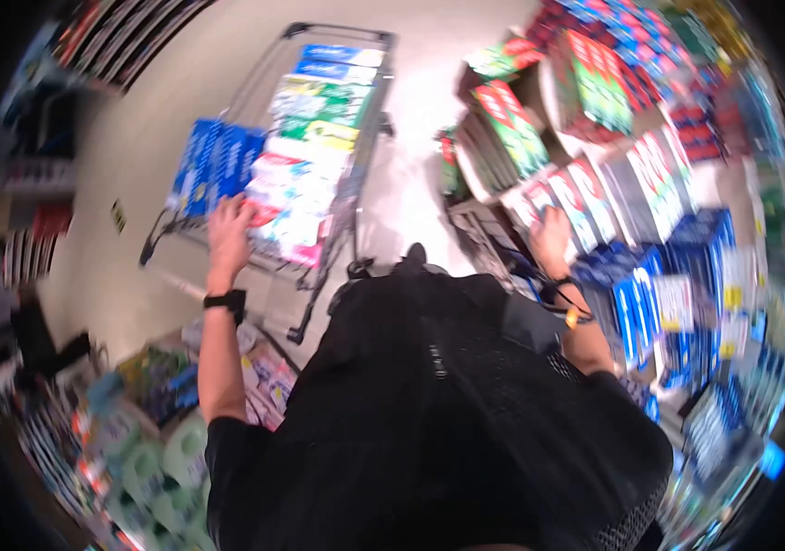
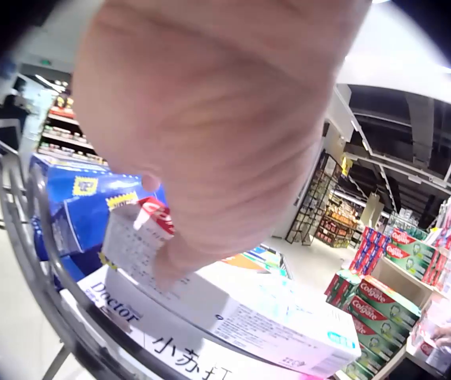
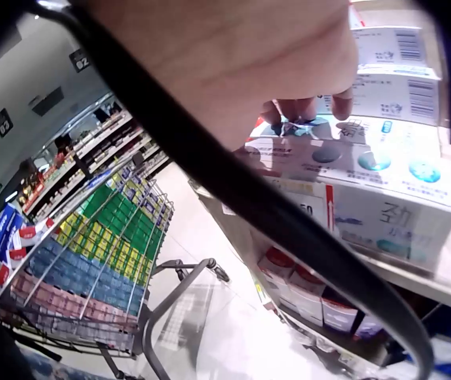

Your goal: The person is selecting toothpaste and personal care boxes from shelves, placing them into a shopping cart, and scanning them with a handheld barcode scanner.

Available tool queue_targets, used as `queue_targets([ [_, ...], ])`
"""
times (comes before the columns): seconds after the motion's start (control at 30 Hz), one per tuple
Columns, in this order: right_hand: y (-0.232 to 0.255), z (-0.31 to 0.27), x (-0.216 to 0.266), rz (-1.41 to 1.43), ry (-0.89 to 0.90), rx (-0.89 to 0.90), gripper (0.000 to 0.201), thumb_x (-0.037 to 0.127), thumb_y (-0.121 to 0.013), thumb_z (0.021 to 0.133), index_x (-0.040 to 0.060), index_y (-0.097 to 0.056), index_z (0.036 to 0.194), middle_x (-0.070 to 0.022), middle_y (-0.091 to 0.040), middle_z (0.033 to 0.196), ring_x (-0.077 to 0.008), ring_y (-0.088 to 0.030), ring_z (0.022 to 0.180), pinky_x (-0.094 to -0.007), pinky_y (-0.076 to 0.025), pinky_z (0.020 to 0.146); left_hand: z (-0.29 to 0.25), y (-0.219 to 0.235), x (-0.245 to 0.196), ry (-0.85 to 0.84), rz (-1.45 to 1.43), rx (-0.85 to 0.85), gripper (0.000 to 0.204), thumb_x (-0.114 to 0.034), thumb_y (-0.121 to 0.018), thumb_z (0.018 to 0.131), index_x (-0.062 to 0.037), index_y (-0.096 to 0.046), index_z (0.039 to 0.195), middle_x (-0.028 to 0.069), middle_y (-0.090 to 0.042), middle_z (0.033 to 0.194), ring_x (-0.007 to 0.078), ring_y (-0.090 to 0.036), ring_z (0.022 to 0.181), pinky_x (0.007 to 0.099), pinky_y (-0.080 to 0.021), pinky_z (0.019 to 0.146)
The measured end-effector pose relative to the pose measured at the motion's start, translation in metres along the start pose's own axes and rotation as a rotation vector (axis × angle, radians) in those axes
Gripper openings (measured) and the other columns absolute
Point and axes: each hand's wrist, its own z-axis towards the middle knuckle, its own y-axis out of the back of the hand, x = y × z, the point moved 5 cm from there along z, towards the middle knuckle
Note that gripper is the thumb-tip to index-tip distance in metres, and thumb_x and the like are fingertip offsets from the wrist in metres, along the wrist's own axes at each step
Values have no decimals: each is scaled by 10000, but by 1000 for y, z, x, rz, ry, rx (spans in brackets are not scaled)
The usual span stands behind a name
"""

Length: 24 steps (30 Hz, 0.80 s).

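Note:
My left hand (image 1: 230,234) is at the near end of the shopping cart and grips a white toothpaste box (image 2: 249,309) with a red patch at its end. In the left wrist view the thumb presses on the box's side; it lies over another white box with dark lettering (image 2: 178,340). Blue boxes (image 1: 213,165) stand beside this hand. On the other side, my right hand (image 1: 552,241) reaches onto a shelf, its fingertips at the top of a white toothpaste box (image 3: 360,162) with blue-green circles. The right thumb is hidden.
The cart (image 3: 142,336) holds rows of stacked boxes. Red-and-green toothpaste boxes (image 1: 516,129) stand on the shelf beyond my right hand, and dark blue boxes (image 1: 626,285) are nearer. Pale green packs (image 1: 144,468) lie behind to the left. Pale floor (image 1: 401,188) separates cart and shelf.

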Motion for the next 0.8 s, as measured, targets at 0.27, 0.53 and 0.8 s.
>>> queue_targets([
  [0.27, -6, 28, 37, 27, -38, 21, 497, 346, -845, 900, 81, -682, 1288, -160, -636, 1242, -359, -610, 1224, -510, -532, 983, -14, -24, 33, 228, 22, 88, 741, 147, -648, 758, -102, -639, 1455, 238, -471, 1641, 481, -406, 1532, 538, -347, 1283],
  [0.53, 8, 44, 35, -17, -108, 33, 565, 275, -822, 912, 82, -629, 1407, -166, -628, 1340, -361, -603, 1289, -505, -480, 1075, -14, -5, 19, 254, -29, 58, 736, 89, -619, 795, -65, -567, 1513, 283, -430, 1634, 494, -426, 1496, 559, -336, 1267],
  [0.8, 42, 80, 16, -194, -361, -178, 798, 137, -787, 831, 44, -481, 1563, -194, -521, 1562, -385, -508, 1435, -619, -400, 1190, -21, -3, 18, 322, -100, 5, 689, 37, -629, 846, -63, -568, 1524, 314, -402, 1649, 484, -376, 1536, 558, -301, 1278],
])
